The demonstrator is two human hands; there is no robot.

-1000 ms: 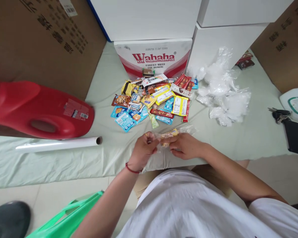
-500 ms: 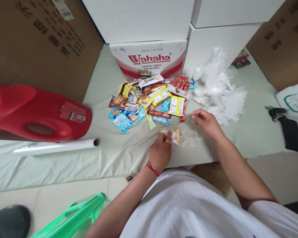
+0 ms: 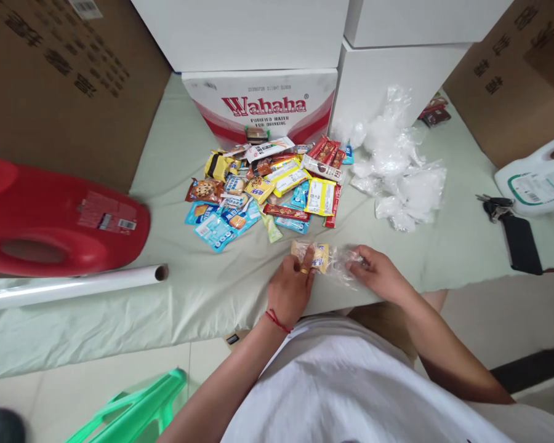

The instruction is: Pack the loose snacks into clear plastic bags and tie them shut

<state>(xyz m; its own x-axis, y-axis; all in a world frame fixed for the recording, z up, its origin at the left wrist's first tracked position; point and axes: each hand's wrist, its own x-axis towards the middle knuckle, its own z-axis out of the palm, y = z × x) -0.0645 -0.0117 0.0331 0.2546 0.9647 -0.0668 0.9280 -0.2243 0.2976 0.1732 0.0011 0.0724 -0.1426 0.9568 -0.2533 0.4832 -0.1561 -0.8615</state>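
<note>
Near the table's front edge, a clear plastic bag (image 3: 336, 261) has a small yellow snack packet (image 3: 322, 257) inside it. My left hand (image 3: 290, 283) is closed on the bag's left part, its thumb pressed over the packet. At the bag's other end, my right hand (image 3: 378, 274) pinches the loose clear plastic between thumb and fingers. Just beyond my hands lies a pile of wrapped snacks (image 3: 261, 184) in yellow, blue, red and brown. To the right of that pile is a heap of clear plastic bags (image 3: 397, 166).
A Wahaha carton (image 3: 263, 92) stands behind the snacks, under white boxes. On the left are a red jug (image 3: 87, 221) and a white roll (image 3: 74, 286). Keys (image 3: 496, 206), a black phone-like object (image 3: 521, 243) and a white bottle (image 3: 542, 178) lie right. A green stool (image 3: 138, 406) stands below.
My right hand has come down and closed on the right end of the clear bag. My left hand keeps its hold on the bag. The camera view has shifted slightly.
</note>
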